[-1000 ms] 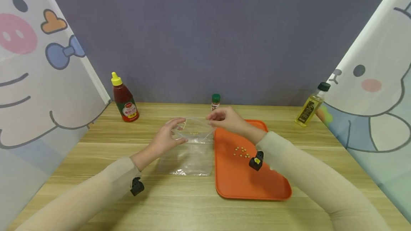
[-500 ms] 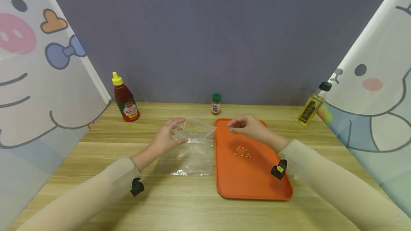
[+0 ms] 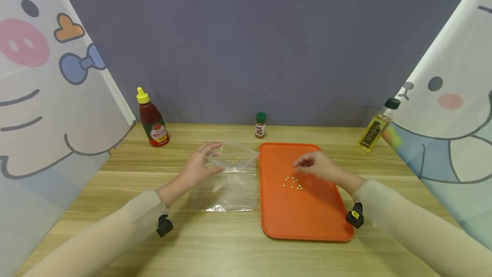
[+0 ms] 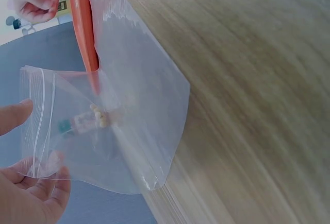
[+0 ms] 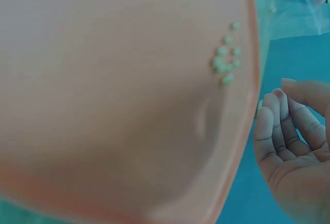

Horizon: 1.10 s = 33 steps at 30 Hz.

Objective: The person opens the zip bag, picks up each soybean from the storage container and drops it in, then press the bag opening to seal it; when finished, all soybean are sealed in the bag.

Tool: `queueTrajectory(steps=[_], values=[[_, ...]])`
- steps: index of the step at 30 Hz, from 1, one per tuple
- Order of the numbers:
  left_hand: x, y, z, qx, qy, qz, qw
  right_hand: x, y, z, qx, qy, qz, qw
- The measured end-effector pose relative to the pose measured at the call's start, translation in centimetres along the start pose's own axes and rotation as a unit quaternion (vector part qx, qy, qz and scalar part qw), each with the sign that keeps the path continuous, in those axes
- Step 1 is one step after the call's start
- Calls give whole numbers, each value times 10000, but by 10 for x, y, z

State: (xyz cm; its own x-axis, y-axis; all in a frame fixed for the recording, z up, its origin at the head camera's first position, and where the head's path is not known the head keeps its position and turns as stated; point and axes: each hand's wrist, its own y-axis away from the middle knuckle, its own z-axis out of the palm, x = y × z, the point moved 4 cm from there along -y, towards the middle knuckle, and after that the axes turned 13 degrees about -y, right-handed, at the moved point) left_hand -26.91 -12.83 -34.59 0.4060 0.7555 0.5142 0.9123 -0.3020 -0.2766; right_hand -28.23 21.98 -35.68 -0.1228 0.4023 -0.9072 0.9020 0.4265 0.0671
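My left hand (image 3: 197, 165) holds the mouth of a clear plastic zip bag (image 3: 226, 191) apart, thumb on the near lip and fingers on the far side. The rest of the bag lies on the table. Several small pale yellow beans (image 4: 98, 117) are inside it. An orange tray (image 3: 303, 219) lies just right of the bag. Several loose beans (image 3: 299, 187) are scattered on it. Over the tray, just behind these beans, hovers my right hand (image 3: 318, 166). Its fingers are loosely bent, and I see nothing held in them (image 5: 296, 141).
A red sauce bottle (image 3: 154, 125) with a yellow cap stands at the back left. A small green-capped spice jar (image 3: 260, 127) is at the back middle. An oil bottle (image 3: 374, 129) stands at the back right, before the printed side panel. A grey wall (image 3: 246, 46) closes the back.
My right hand has left the bag's mouth and moved right and nearer, over the tray beside the beans. The left hand keeps its hold on the bag.
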Motion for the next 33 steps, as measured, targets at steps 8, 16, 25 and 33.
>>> queueTrajectory(steps=[8,16,25,33], values=[[0,1,0,-25,-54,-83,9999,21,5,-2,-30,-61,159,9998],[0,0,1,-6,-24,-86,10000,31,5,2,-118,177,226,9995],[-1,-1,2,-65,58,-137,9999,33,4,4,-80,398,49,9992],[1,-2,1,-61,-34,-91,9999,34,3,7,-82,451,53,9989]])
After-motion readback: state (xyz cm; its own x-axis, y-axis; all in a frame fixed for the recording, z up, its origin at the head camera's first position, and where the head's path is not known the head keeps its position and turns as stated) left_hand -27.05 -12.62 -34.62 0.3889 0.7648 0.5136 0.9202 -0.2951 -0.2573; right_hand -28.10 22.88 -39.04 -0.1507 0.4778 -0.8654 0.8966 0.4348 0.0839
